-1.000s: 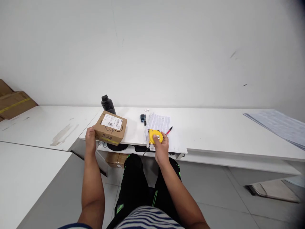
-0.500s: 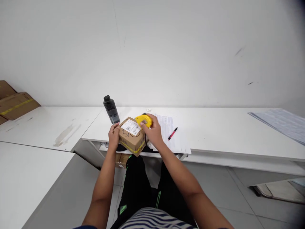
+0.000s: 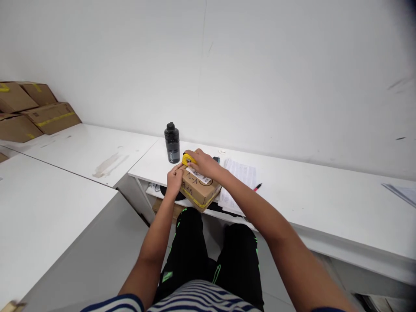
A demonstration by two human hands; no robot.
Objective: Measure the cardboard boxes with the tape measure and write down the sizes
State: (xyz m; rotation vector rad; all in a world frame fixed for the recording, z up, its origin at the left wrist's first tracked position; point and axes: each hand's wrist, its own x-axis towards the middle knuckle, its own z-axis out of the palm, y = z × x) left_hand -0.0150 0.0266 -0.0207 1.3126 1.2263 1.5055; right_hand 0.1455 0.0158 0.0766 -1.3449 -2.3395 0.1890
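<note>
A small cardboard box (image 3: 199,196) with handwriting, a white label (image 3: 197,175) and yellow tape round its side sits at the table's front edge, partly overhanging it. My left hand (image 3: 175,178) is closed at the box's left corner, gripping its edge. In my right hand (image 3: 205,164) is a yellow tape measure (image 3: 187,159), held over the box's far left corner, close to my left fingertips. My right hand covers part of the label. Whether any blade is pulled out of the tape measure cannot be seen.
A dark water bottle (image 3: 172,144) stands just behind my left hand. To the right lie printed sheets (image 3: 238,173) and a red and black pen (image 3: 258,187), partly behind my right forearm. Cardboard boxes (image 3: 53,118) are stacked at the far left. More paper (image 3: 401,193) lies far right.
My right hand has carried the tape measure from the box's right side across to its far left corner, beside my left hand. The view has turned to the left.
</note>
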